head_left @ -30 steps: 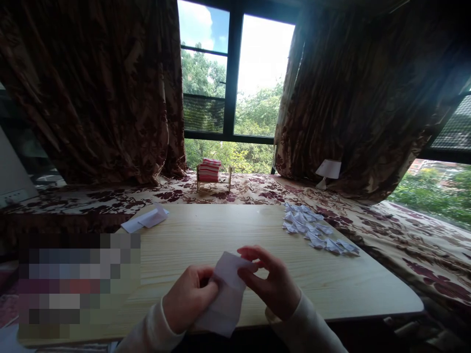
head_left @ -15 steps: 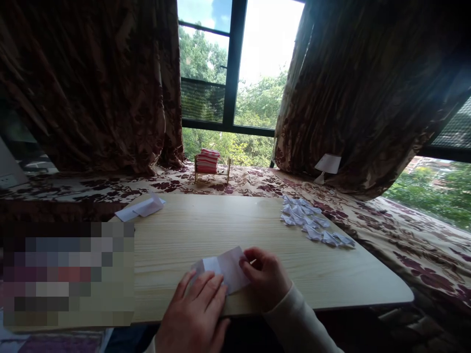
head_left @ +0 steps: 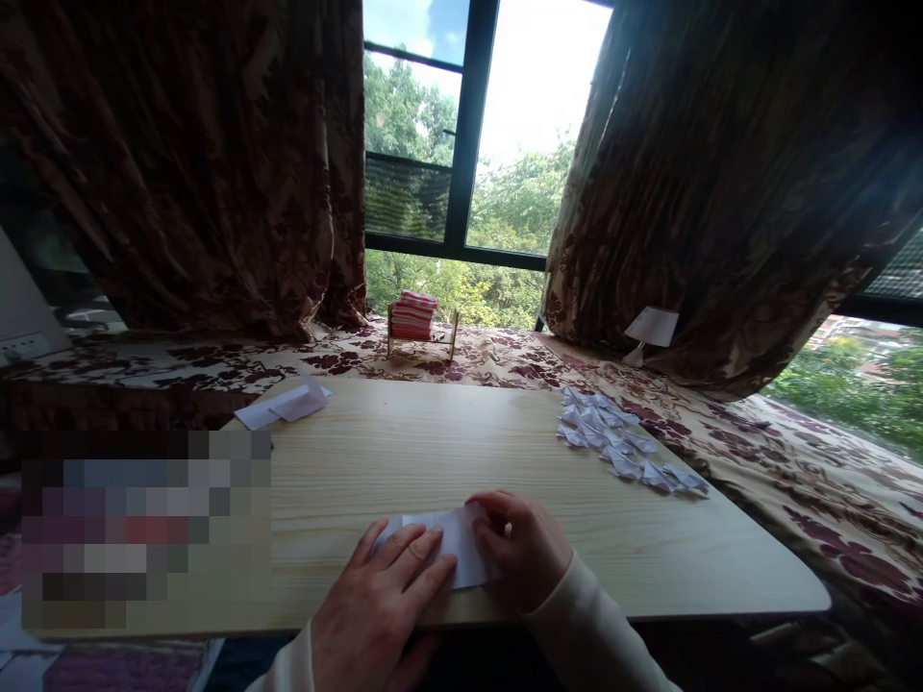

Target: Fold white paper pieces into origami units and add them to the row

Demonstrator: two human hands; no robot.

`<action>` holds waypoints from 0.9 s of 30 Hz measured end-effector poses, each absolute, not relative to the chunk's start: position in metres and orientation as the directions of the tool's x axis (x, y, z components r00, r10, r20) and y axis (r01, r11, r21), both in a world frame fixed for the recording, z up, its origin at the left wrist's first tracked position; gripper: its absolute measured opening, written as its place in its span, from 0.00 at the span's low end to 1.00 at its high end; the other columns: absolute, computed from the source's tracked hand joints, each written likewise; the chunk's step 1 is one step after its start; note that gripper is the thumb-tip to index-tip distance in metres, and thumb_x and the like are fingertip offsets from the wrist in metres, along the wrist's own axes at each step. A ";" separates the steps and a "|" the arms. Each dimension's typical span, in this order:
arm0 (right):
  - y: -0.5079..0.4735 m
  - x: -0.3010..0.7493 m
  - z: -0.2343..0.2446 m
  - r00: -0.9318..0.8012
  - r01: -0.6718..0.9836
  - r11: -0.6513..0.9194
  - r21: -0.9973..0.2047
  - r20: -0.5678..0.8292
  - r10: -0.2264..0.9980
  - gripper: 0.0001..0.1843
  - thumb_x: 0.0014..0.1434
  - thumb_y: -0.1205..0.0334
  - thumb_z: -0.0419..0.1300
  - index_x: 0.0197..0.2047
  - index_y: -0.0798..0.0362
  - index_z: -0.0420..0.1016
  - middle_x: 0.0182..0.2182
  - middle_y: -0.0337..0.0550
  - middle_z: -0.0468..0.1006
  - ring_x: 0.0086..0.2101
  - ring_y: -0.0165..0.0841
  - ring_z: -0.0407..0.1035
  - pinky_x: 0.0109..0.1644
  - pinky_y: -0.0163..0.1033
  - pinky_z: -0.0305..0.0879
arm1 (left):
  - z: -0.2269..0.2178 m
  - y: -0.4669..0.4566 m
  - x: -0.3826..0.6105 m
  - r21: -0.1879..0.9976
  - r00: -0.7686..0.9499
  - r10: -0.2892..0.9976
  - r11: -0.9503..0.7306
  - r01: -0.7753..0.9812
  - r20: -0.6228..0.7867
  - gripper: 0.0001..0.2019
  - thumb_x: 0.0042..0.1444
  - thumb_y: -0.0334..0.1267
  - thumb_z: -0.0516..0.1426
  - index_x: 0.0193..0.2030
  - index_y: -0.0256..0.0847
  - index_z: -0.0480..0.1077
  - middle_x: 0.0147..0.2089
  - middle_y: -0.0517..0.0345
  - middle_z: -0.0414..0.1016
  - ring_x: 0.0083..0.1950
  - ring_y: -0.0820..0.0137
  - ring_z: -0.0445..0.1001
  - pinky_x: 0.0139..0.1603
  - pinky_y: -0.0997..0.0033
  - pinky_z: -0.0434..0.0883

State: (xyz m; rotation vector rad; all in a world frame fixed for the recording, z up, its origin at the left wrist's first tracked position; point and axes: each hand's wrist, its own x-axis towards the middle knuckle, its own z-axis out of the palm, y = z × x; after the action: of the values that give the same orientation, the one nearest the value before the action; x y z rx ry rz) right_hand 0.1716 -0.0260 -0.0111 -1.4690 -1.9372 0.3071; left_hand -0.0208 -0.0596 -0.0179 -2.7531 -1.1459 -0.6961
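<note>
A small folded white paper lies on the light wooden table near its front edge. My left hand rests flat on the paper's left part with its fingers stretched out. My right hand sits at the paper's right edge, fingers curled and pressing on it. Both wrists wear cream sleeves.
Several small folded white paper pieces lie in a row at the table's right. Loose white paper sits at the back left. A small wooden rack with red-striped items and a small white lamp stand on the patterned ledge beyond.
The paper was held up in both hands a second ago. It now lies on the table, with my left hand flattened on it and my right hand pressing its right edge.
</note>
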 end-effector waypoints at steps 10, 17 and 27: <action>-0.049 0.159 -0.007 -0.286 0.789 0.537 -0.299 0.595 0.751 0.12 0.54 0.72 0.53 0.32 0.49 0.76 0.31 0.44 0.74 0.33 0.34 0.65 0.36 0.37 0.64 | -0.025 -0.058 -0.024 0.083 0.635 0.641 -0.729 0.679 0.432 0.28 0.44 0.32 0.53 0.56 0.45 0.61 0.60 0.55 0.64 0.60 0.58 0.58 0.62 0.49 0.45; -0.057 0.150 -0.010 -0.351 0.747 0.601 -0.283 0.601 0.718 0.11 0.56 0.72 0.53 0.36 0.49 0.75 0.33 0.41 0.76 0.34 0.35 0.64 0.38 0.38 0.64 | -0.028 -0.057 -0.024 0.096 0.633 0.648 -0.727 0.680 0.423 0.28 0.43 0.32 0.53 0.56 0.44 0.61 0.59 0.55 0.64 0.59 0.58 0.58 0.62 0.48 0.47; -0.059 0.150 -0.015 -0.349 0.756 0.594 -0.273 0.600 0.720 0.10 0.57 0.71 0.54 0.36 0.50 0.74 0.34 0.42 0.76 0.34 0.36 0.64 0.38 0.39 0.64 | -0.028 -0.058 -0.028 0.086 0.617 0.633 -0.728 0.681 0.468 0.29 0.44 0.31 0.53 0.57 0.44 0.60 0.59 0.53 0.64 0.60 0.60 0.58 0.62 0.53 0.48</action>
State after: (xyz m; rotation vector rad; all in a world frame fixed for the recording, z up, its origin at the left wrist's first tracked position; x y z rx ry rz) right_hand 0.1502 -0.0587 -0.0154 -1.1639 -2.1246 -0.0673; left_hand -0.0276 -0.0584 -0.0277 -2.7340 -1.1136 -0.7311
